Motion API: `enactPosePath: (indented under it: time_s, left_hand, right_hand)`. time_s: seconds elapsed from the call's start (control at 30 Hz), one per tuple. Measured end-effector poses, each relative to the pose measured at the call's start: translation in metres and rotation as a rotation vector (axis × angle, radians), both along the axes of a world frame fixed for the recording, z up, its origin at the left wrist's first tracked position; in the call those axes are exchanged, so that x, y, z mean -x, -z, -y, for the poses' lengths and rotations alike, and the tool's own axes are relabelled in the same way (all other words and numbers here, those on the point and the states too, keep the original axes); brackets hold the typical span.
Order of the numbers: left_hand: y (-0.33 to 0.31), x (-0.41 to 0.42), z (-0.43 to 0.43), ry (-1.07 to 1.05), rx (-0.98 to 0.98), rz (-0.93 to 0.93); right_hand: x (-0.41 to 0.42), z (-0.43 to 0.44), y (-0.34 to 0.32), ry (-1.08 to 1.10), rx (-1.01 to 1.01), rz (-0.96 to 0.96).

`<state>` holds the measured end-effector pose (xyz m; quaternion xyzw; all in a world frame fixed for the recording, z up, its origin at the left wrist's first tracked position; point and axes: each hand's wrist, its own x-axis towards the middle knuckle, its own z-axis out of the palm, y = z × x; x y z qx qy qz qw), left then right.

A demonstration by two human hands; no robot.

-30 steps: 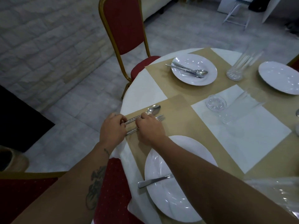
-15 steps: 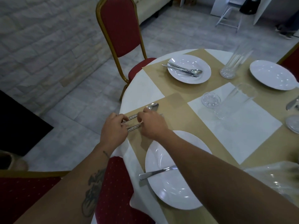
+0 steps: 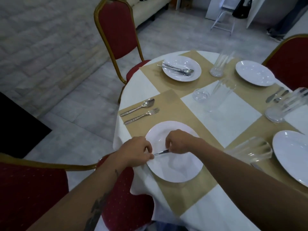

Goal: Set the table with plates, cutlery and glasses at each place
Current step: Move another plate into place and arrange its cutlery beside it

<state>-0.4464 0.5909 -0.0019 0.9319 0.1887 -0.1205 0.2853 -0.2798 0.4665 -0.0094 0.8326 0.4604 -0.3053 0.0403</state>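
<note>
- Left hand: fingers drawn together, pinching the handle end of the knife at the near plate's left rim.
- Right hand: curled over the knife's other end, fingertips pinched down on it above the near plate; the blade tip is hidden under that hand.
- Knife: long axis runs left to right across the near plate's left portion, between the two hands. Both hands touch it, so neither is nearer.
- Spoon and fork: lying parallel on the tan mat, beyond the near plate's far-left edge.
- Judgement: the knife belongs off the near plate, at its open right side; the right hand suits that carry.
- Nearest glass: lying beside the near plate's right, possibly obstructing.
</note>
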Motion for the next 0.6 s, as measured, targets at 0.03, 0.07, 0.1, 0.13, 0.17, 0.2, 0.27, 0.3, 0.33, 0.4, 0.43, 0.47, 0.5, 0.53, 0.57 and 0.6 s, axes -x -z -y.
enactPosePath:
  time_s: [0.03, 0.07, 0.1, 0.13, 0.17, 0.2, 0.27, 0.3, 0.33, 0.4, 0.43, 0.47, 0.5, 0.53, 0.57, 0.6]
  left_hand:
    - [0.004, 0.000, 0.004, 0.033, -0.036, -0.013]
    - [0.004, 0.003, 0.007, 0.045, -0.062, -0.014]
    - [0.006, 0.004, 0.009, 0.053, -0.087, -0.011]
    - [0.008, 0.004, 0.011, 0.059, -0.103, -0.010]
    - [0.009, 0.004, 0.012, 0.061, -0.116, -0.006]
    - [0.010, 0.005, 0.013, 0.042, -0.108, 0.002]
    - [0.009, 0.004, 0.010, -0.068, -0.039, 0.048]
    - [0.008, 0.003, 0.007, -0.165, 0.024, 0.078]
    - [0.008, 0.002, 0.002, -0.271, 0.101, 0.117]
    - [0.006, -0.002, -0.010, -0.458, 0.208, 0.199]
    - [0.005, -0.005, -0.017, -0.538, 0.237, 0.236]
    - [0.004, -0.009, -0.023, -0.611, 0.258, 0.269]
    - [0.004, -0.014, -0.029, -0.667, 0.267, 0.296]
    - [0.006, -0.018, -0.034, -0.701, 0.265, 0.311]
    - [0.009, -0.022, -0.039, -0.723, 0.256, 0.317]
    - [0.011, -0.024, -0.041, -0.735, 0.248, 0.318]
  right_hand:
    - [0.002, 0.004, 0.007, 0.012, -0.009, 0.010]
    - [0.004, 0.007, 0.009, 0.017, -0.023, 0.014]
    - [0.004, 0.009, 0.011, 0.014, -0.024, 0.014]
    - [0.004, 0.010, 0.010, 0.003, -0.017, 0.005]
    - [0.003, 0.010, 0.008, -0.012, -0.009, -0.003]
    - [0.001, 0.009, 0.004, -0.029, -0.001, -0.012]
    - [-0.007, 0.002, -0.008, -0.051, -0.008, -0.015]
    - [-0.011, -0.005, -0.016, -0.050, -0.028, -0.008]
    - [-0.016, -0.012, -0.023, -0.041, -0.056, -0.002]
    - [-0.023, -0.029, -0.037, -0.022, -0.131, 0.024]
    - [-0.026, -0.038, -0.044, -0.017, -0.165, 0.043]
    - [-0.029, -0.049, -0.048, -0.020, -0.190, 0.064]
    - [-0.033, -0.060, -0.052, -0.024, -0.208, 0.086]
    - [-0.035, -0.069, -0.053, -0.029, -0.219, 0.106]
    - [-0.038, -0.079, -0.052, -0.035, -0.228, 0.122]
    - [-0.039, -0.085, -0.050, -0.043, -0.231, 0.135]
